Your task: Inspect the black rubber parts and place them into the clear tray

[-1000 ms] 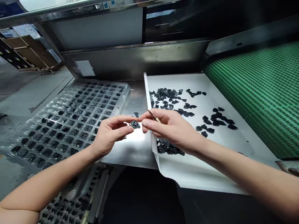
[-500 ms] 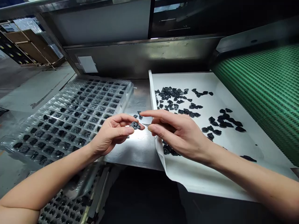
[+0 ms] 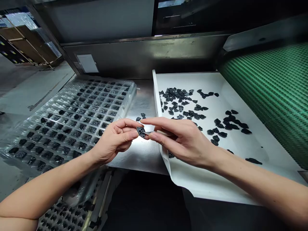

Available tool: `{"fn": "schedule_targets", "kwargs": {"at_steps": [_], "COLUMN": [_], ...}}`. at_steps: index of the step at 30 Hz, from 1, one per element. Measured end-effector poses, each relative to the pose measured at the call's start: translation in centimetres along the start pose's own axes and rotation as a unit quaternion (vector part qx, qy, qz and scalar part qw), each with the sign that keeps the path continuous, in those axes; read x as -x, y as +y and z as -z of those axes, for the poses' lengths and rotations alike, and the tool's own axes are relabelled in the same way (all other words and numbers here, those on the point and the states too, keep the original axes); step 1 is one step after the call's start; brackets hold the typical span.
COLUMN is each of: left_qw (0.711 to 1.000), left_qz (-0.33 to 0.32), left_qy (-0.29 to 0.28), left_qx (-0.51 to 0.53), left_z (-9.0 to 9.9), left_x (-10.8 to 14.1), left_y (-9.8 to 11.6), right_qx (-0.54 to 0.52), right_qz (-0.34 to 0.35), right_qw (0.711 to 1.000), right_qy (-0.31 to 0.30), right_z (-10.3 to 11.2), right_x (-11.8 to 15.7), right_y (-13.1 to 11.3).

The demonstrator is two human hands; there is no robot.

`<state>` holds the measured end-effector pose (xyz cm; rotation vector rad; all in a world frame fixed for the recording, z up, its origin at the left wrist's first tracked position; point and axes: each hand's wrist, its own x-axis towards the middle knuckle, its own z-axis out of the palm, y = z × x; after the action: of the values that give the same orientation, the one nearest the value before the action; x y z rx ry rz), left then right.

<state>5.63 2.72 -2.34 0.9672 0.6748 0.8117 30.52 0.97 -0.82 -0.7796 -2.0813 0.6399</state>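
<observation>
1. Our left hand (image 3: 115, 139) pinches a round, spoked black part (image 3: 140, 131) above the smooth metal bench (image 3: 137, 163).
2. Our right hand (image 3: 181, 138) grips a slim knife (image 3: 148, 132), tip at the part.
3. Left lies a clear, pocketed tray (image 3: 130, 96).

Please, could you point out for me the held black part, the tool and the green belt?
Black part (image 3: 140, 131): head view, on its round body.
Tool (image 3: 164, 132): head view, on its handle.
Green belt (image 3: 267, 86): head view, on the middle of its surface.
</observation>
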Motion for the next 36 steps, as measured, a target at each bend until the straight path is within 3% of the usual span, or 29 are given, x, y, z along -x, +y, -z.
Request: {"fn": "schedule_targets", "kwargs": {"at_steps": [11,36], "left_qw": [0.998,0.997], "left_qz": [-0.051,-0.052], "left_qy": [0.009,0.02], "left_qx": [-0.03,-0.056], "left_z": [0.0,0.26], "left_x": [-0.02,-0.06], "left_y": [-0.41,-0.37], "right_qx": [0.02,0.075], "right_qz": [0.004,0.035], "right_qw": [1.0,0.997], "right_qy": [-0.003,0.003], "right_z": [0.06,-0.05], "right_x": [-0.07,0.22], "right_y": [-0.12,0.18]}}
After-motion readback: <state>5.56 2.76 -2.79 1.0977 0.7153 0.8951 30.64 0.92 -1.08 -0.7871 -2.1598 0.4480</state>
